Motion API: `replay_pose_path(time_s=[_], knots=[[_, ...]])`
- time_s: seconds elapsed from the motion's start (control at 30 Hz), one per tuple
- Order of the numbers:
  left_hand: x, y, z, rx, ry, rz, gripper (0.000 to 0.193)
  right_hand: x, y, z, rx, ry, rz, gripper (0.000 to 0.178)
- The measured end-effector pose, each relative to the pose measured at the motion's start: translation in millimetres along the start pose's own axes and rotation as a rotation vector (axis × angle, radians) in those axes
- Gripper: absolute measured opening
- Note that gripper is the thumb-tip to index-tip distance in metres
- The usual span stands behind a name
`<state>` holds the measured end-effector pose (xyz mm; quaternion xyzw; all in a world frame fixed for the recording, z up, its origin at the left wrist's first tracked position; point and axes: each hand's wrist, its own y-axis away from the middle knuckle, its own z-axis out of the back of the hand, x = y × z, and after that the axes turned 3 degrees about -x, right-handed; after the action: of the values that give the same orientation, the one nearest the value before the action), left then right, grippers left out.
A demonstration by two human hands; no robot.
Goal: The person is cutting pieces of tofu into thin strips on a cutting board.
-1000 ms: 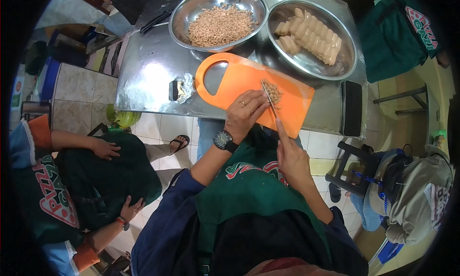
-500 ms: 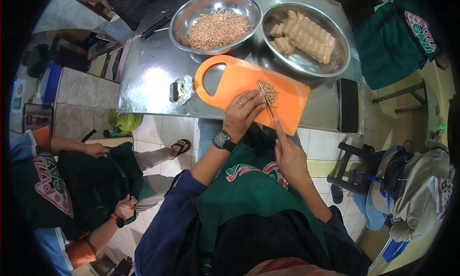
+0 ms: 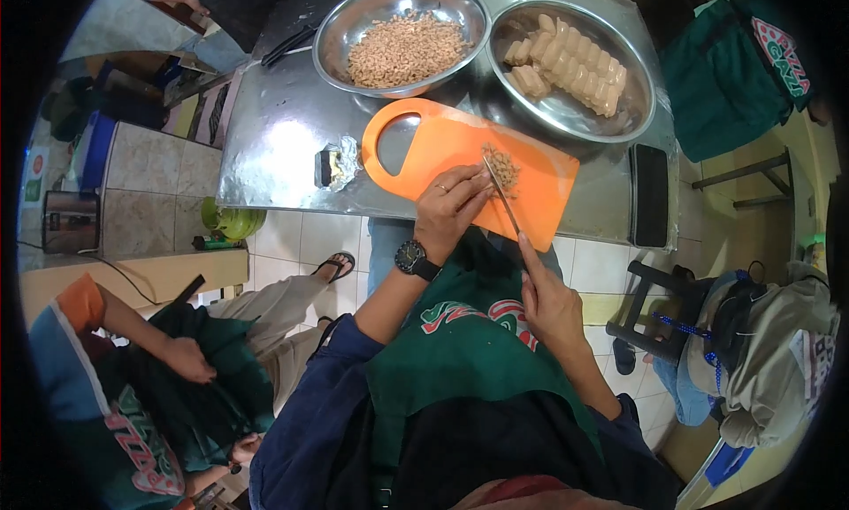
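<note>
My right hand (image 3: 552, 299) is wrapped round the handle of a knife (image 3: 505, 198), its blade slanting up and left over the orange cutting board (image 3: 438, 147). Close against the blade's left side, my left hand (image 3: 447, 211) rests on the board with fingers bent and pressed together. Whatever lies under those fingertips is hidden. Small chopped tan pieces (image 3: 506, 167) are heaped just right of the blade. Beyond the board, a steel bowl (image 3: 328, 50) holds many similar tan bits (image 3: 402, 54). Another steel bowl (image 3: 566, 128) beside it contains stacked tan, sausage-like pieces (image 3: 584, 68).
A black phone (image 3: 648, 196) lies at the metal table's right edge. Crumpled foil (image 3: 348, 162) sits left of the board, and black handles (image 3: 287, 46) lie farther back. One person in a green apron (image 3: 212, 360) is at left, another (image 3: 730, 76) at far right. A black stool (image 3: 650, 311) stands right.
My right hand has shifted slightly right and down with the knife; my left hand stays nearly in place. The person at left has moved lower in the picture, the arms in a new position.
</note>
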<state>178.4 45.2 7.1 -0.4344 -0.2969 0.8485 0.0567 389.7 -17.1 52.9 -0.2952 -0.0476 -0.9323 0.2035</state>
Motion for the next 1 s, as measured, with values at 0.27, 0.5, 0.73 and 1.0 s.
replay_pose_path(time_s=[0.27,0.5,0.73,1.0], knots=[[0,-1,2,0.01,-0.052,-0.051,0.02,11,-16,-13,0.062,0.041,-0.049,0.073],[5,3,1,-0.006,-0.066,-0.083,0.025,4,-8,-8,0.11,0.062,-0.065,0.074],[2,3,3,0.005,-0.071,-0.093,0.029,6,-25,-12,0.053,-0.02,-0.055,0.068],[-2,7,-1,-0.014,-0.03,-0.001,0.03,5,-4,6,0.012,-0.044,-0.035,0.065]])
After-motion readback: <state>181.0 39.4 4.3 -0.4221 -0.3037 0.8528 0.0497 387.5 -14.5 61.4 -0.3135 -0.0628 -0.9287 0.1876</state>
